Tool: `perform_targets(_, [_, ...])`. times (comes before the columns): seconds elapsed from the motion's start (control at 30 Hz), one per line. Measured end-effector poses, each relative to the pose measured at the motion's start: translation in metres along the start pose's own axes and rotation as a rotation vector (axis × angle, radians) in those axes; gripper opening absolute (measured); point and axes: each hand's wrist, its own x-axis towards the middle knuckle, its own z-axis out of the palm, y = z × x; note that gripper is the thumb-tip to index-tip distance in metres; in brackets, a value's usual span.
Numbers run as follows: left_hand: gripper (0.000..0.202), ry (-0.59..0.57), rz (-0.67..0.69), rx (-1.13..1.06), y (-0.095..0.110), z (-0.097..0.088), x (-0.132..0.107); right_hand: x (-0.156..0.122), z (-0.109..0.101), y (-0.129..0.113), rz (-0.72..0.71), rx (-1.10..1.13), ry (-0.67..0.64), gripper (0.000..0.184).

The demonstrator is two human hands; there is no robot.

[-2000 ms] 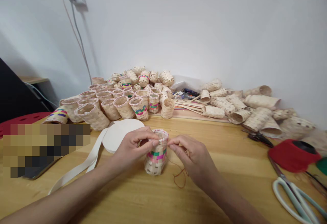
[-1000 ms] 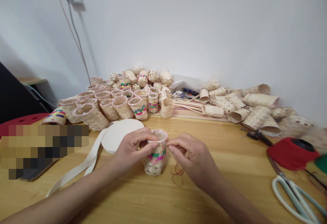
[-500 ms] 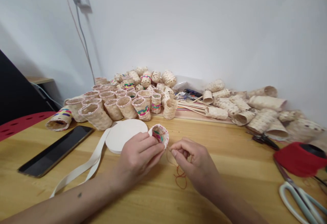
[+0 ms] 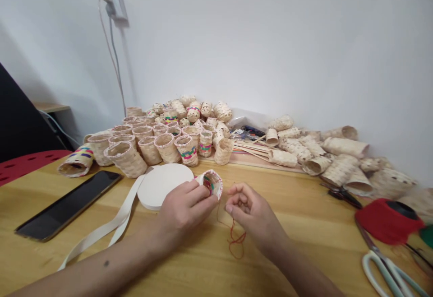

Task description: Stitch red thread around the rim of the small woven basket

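Observation:
My left hand [image 4: 184, 211] is wrapped round a small woven basket [image 4: 213, 183] with a pink-stitched rim and coloured bands inside, tipped so its mouth faces away from me. My right hand [image 4: 252, 215] sits just to the right of it, fingers curled in a pinch on a thin red thread [image 4: 233, 238]. The thread runs from the basket rim and loops loosely on the wooden table [image 4: 304, 225] below my right hand.
A roll of white tape [image 4: 158, 182] lies behind my left hand, its tail trailing left. A dark phone [image 4: 67, 204] lies at left. Several woven baskets [image 4: 162, 143] crowd the back. A red thread spool [image 4: 389, 218] and scissors [image 4: 392, 267] are at right.
My left hand tipped the basket from upright onto its side and closed round it. My right hand pulled back slightly with the thread. The view shifted down a little.

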Motion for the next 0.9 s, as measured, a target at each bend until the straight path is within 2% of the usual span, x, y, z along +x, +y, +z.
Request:
perform_targets(0.13, [0.014,-0.006,0.013,-0.026,0.005,0.005,-0.002,-0.001,0.004,-0.002,-0.012,0.02,0.0,0.025])
perform_targets(0.2, [0.014,-0.018,0.037,-0.025,0.006,0.005,-0.002,-0.001,-0.003,-0.005,-0.045,-0.081,-0.022,0.024])
perform_targets(0.33, [0.015,-0.08,0.079,-0.01,0.005,0.003,-0.003,0.0,-0.018,-0.01,-0.242,-0.402,0.016,0.017])
perform_targets(0.43, [0.014,-0.101,0.086,-0.008,0.004,0.004,-0.003,-0.002,-0.016,-0.01,-0.271,-0.486,0.018,0.012])
perform_targets(0.53, [0.016,-0.124,0.103,-0.024,0.007,0.006,-0.002,-0.004,-0.009,-0.008,-0.274,-0.467,0.02,0.012])
perform_targets(0.6, [0.018,-0.173,0.142,-0.067,0.011,0.003,0.002,-0.003,-0.01,-0.009,-0.293,-0.416,0.096,0.013])
perform_targets(0.67, [0.019,-0.26,0.205,-0.175,0.017,-0.005,0.008,-0.002,-0.018,-0.014,-0.319,-0.276,0.216,0.016])
perform_targets(0.73, [0.017,-0.35,0.229,-0.36,0.019,-0.016,0.015,0.0,-0.03,-0.022,-0.32,-0.024,0.29,0.019])
perform_targets(0.77, [0.015,-0.386,0.177,-0.477,0.019,-0.021,0.018,0.0,-0.035,-0.027,-0.298,0.113,0.289,0.02])
perform_targets(0.83, [0.013,-0.354,-0.032,-0.744,0.012,-0.028,0.02,-0.001,-0.042,-0.034,-0.204,0.314,0.209,0.022])
perform_targets(0.9, [0.015,-0.297,-0.253,-0.999,0.001,-0.028,0.017,-0.002,-0.047,-0.036,-0.091,0.373,0.09,0.024])
